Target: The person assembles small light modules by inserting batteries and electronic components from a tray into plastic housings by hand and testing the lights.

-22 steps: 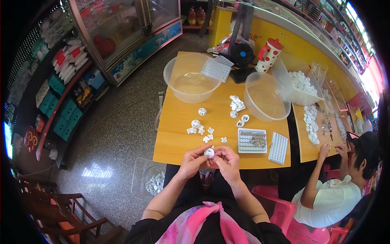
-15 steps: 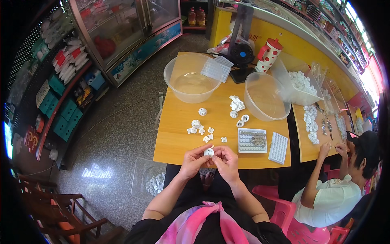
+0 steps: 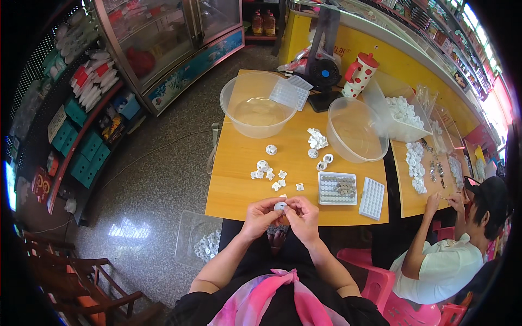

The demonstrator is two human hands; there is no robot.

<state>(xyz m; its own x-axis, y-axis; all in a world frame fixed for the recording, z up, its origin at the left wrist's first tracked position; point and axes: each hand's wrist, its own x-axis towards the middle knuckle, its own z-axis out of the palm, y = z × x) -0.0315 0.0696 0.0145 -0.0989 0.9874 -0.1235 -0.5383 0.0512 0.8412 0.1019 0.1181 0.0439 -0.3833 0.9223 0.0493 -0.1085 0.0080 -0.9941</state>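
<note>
1. Two hands meet at the near edge of the yellow wooden bench [image 3: 239, 185]: left hand [image 3: 262, 216] and right hand [image 3: 302, 217] both pinch one small white round plastic cap [image 3: 280, 206] between them.
2. More loose white plastic pieces [image 3: 269, 173] sit just beyond.
3. Off to the right lies a white grid tray [image 3: 337, 188], with two clear plastic bowls [image 3: 259, 112] further back.

Smooth white plastic for the small round part [image 3: 280, 206]; warm, satin-finished wood for the tabletop [image 3: 239, 174]; clear, glossy plastic for both mixing bowls [image 3: 258, 111]; white matt plastic for the gridded tray [image 3: 337, 188]; polished, speckled stone underfoot [image 3: 157, 179]; soft pink cloth at the lap [image 3: 266, 296].
</note>
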